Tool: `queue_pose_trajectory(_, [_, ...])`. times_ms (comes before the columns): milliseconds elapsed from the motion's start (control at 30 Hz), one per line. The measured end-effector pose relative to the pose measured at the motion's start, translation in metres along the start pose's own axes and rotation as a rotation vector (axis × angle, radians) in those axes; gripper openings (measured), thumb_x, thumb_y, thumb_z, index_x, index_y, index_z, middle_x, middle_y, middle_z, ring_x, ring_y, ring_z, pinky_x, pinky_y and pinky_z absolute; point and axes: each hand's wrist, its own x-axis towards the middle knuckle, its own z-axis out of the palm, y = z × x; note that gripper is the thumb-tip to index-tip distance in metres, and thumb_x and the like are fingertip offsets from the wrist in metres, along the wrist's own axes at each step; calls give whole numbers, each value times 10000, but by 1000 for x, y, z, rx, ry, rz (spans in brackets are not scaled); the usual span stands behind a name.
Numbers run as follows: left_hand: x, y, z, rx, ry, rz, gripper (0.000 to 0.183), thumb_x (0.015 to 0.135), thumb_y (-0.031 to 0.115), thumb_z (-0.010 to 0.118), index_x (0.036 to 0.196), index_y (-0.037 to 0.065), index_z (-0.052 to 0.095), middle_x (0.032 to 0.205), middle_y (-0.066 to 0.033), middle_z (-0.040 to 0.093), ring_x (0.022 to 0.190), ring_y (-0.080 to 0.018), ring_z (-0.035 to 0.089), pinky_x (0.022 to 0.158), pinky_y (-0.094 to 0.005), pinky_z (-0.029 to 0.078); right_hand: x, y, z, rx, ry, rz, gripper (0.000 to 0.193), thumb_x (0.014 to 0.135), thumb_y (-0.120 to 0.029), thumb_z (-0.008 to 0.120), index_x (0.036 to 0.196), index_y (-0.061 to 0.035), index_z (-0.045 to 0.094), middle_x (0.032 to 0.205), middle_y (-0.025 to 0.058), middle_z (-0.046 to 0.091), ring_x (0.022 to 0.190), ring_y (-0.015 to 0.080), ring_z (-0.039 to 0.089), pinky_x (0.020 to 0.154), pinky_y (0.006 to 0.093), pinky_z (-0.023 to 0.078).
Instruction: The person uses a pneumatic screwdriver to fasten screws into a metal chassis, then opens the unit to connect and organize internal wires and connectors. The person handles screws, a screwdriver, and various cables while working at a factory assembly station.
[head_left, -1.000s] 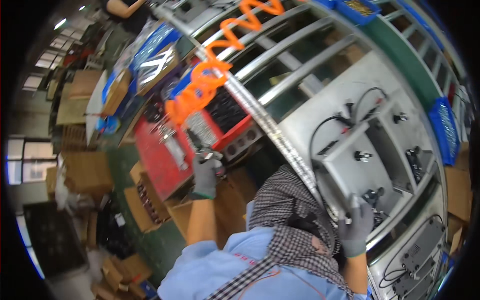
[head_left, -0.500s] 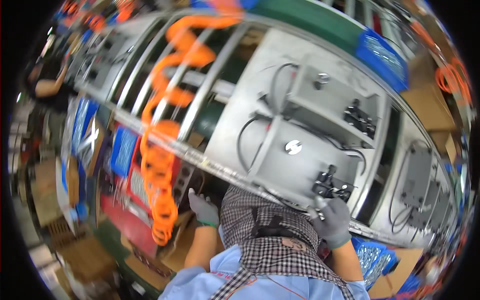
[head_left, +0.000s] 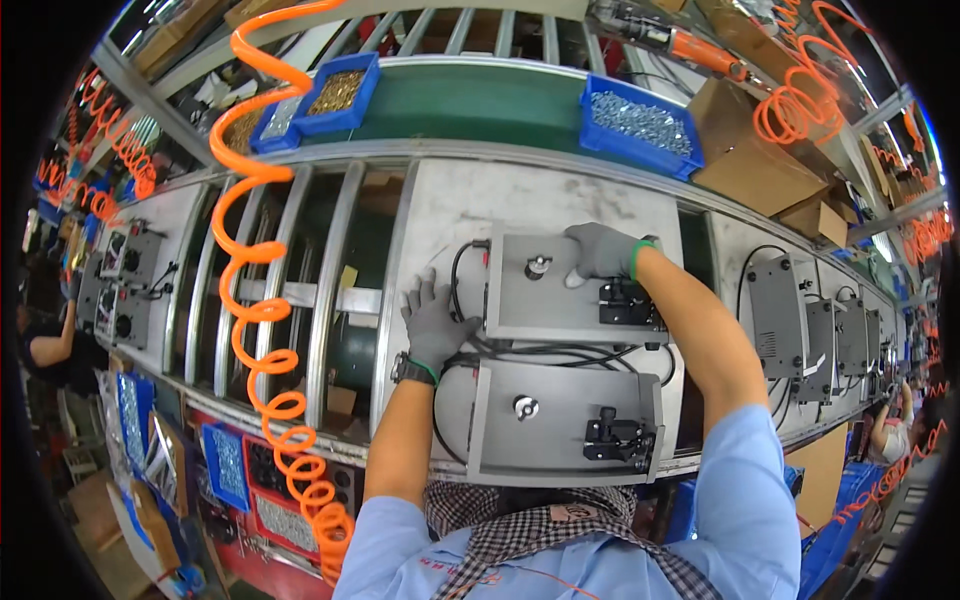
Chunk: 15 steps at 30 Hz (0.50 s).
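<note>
Two open grey metal housings lie side by side across a pale board on the roller line. The far housing [head_left: 530,290] and the near housing [head_left: 560,400] each have a round silver-and-black knob and a black fitting at the right end. My right hand [head_left: 608,252], in a grey glove, is closed over the far housing's far rim, thumb on the inner side. Beside that housing's left end, my gloved left hand [head_left: 435,325] has its fingers spread, by a looped black cable [head_left: 458,275]. More black cables [head_left: 560,352] run between the two housings.
Blue bins of screws [head_left: 640,125] and brass-coloured parts [head_left: 338,92] stand on the green far strip. An orange coiled hose [head_left: 262,310] hangs at left over the metal rollers [head_left: 335,290]. More grey housings [head_left: 778,315] stand at right; another person [head_left: 60,345] is at far left.
Both hands have risen from beside my apron onto the far housing area. My view has turned and straightened, and the housings now lie nearly level across it.
</note>
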Motion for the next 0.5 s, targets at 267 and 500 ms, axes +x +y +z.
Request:
queue_pose_trajectory(267, [-5, -6, -12, 11, -27, -36, 953, 609, 399, 760, 1419, 46, 402, 1530, -179, 274, 1429, -349, 216, 1167, -475, 160, -42, -46, 17, -403, 845, -310, 238, 637, -133, 724, 813, -52, 585, 849, 139, 634, 813, 337, 630, 675, 459, 473])
queue_pose_trajectory(500, [-3, -13, 5, -565, 107, 5, 895, 723, 283, 741, 1439, -21, 299, 1455, -183, 359, 1295, -299, 424, 1032, -437, 395, -13, 6, 95, -472, 600, -225, 229, 775, -165, 629, 967, -50, 579, 915, 145, 594, 810, 329, 607, 687, 465, 480])
